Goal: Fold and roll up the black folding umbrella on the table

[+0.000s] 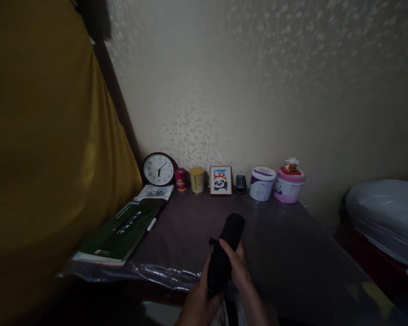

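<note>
A black folded umbrella [226, 246] is held out over the front of a dark table [279, 244] covered with clear plastic. My left hand [199, 296] grips its lower end from the left. My right hand [240, 271] wraps round its middle from the right, fingers pressed on the black fabric. The umbrella's rounded top points toward the wall.
Along the wall stand a round clock [159, 170], a red tin [181, 179], a gold tin [197, 179], a framed panda picture [221, 180], a small black device [240, 183], a white tub [262, 183] and a pink tub [289, 184]. Green books [120, 233] lie left; a yellow curtain [44, 149] hangs left.
</note>
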`<state>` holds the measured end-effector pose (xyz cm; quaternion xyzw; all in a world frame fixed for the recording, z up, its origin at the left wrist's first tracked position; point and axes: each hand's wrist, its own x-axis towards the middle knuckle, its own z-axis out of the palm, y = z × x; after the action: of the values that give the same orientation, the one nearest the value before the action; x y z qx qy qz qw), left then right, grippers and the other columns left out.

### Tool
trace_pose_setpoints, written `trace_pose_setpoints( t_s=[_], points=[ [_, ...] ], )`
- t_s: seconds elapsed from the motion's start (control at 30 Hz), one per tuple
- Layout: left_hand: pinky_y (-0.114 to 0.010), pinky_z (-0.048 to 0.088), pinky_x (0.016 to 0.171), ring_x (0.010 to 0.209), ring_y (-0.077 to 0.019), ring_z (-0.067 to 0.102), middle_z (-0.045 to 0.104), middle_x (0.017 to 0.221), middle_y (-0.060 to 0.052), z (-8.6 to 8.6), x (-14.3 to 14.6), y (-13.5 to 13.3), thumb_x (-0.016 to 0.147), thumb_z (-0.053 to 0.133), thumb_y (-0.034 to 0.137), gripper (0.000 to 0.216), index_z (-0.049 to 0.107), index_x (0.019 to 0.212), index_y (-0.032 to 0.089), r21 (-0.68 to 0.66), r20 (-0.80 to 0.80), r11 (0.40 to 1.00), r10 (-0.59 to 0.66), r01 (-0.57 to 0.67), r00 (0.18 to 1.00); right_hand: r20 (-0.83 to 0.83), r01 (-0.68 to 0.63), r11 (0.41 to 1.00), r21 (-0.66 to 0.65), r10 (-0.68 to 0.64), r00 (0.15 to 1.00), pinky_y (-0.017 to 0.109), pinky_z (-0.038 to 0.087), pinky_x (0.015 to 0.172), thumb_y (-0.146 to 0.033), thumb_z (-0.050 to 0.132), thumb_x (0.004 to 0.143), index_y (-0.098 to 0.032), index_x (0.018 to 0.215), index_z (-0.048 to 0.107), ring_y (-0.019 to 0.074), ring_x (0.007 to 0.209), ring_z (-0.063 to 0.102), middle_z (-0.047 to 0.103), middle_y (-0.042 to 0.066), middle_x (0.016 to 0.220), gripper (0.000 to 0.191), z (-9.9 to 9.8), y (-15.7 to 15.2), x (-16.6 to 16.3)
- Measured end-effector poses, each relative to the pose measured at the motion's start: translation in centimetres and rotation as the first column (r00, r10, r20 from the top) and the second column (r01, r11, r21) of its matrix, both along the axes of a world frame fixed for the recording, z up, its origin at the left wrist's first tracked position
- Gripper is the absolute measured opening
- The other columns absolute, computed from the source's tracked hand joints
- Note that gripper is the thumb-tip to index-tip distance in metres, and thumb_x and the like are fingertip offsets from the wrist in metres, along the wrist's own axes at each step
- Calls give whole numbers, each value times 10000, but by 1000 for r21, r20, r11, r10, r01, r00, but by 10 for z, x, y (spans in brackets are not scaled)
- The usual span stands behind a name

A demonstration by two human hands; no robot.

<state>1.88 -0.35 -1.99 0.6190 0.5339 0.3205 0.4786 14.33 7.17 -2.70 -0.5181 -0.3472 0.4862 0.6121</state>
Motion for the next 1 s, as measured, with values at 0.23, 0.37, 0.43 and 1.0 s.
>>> trace_pose_setpoints(
  t_s=[0.23, 0.37, 0.43, 1.0],
  points=[
    [-300, 324, 1023, 1233, -187, 392, 387, 1365, -114, 12, 1, 20, 667, 654, 366, 926, 106, 1377, 137, -18, 201, 998, 56, -53, 978, -111, -74, 997, -17, 72, 991, 314, 508, 721, -427, 678, 626, -194, 1181, 470, 226, 849, 635, 663, 19, 916, 637, -1, -4, -3],
    [-297, 361, 998, 1180, -171, 454, 476, 1304, -67, 3, 14, 24, 671, 634, 297, 850, 168, 1368, 157, 10, 206, 991, 127, -131, 970, -53, -108, 994, -32, 106, 993, 312, 502, 733, -451, 665, 639, -193, 1148, 488, 226, 864, 628, 661, 19, 912, 597, 0, -4, -1],
    [-292, 371, 986, 1161, -162, 472, 500, 1283, -40, -2, 15, 24, 699, 595, 279, 747, 239, 1350, 187, 55, 180, 987, 141, -153, 974, 47, -98, 995, -13, 98, 994, 313, 487, 771, -455, 665, 635, -183, 1106, 518, 232, 917, 609, 653, 35, 953, 564, 1, -2, 3],
    [-265, 407, 841, 1029, -201, 560, 548, 1193, -101, -6, 4, 34, 732, 510, 260, 723, 187, 1378, 231, 154, -531, 988, 92, -11, 842, 639, -224, 947, 229, 27, 768, 327, 471, 784, -393, 556, 745, -246, 1027, 620, 173, 820, 558, 507, 60, 1082, 324, -19, 9, 22]
  ],
)
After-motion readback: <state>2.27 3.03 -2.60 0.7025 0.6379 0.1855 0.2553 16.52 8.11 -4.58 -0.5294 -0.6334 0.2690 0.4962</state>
